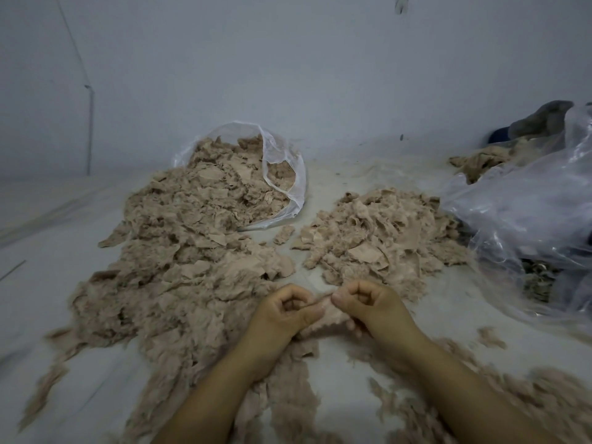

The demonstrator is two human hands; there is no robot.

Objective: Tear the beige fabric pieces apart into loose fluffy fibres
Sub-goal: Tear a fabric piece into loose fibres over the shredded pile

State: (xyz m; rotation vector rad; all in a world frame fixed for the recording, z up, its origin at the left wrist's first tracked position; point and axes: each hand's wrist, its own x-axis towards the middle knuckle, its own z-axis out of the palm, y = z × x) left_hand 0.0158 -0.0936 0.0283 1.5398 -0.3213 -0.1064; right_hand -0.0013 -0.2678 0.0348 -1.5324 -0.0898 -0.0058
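Hands at work low in the centre of the frame: the left hand (285, 310) and right hand (368, 304) each curl thumb and fingers into a tight grip on opposite ends of one small beige fabric piece (326, 310), which is stretched between them just above the pale surface (346, 373) that carries the things. Behind them, a large heap of beige scraps (179, 251) spills from a clear bag (282, 174) at upper centre-left; a smaller heap (378, 238) lies to the right of it. Loose fluffy fibres (528, 398) spread across the bottom of the frame around the forearms. A crumpled clear plastic sheet (528, 213) fills the right edge.

The step in hand looks to be the pull itself. It would likely go best with the two pinches kept close together on the piece, drawn steadily outward so the weave gives way, then the halves re-gripped and teased again until no flat patch remains. Large flat scraps suggest much of the work is left.
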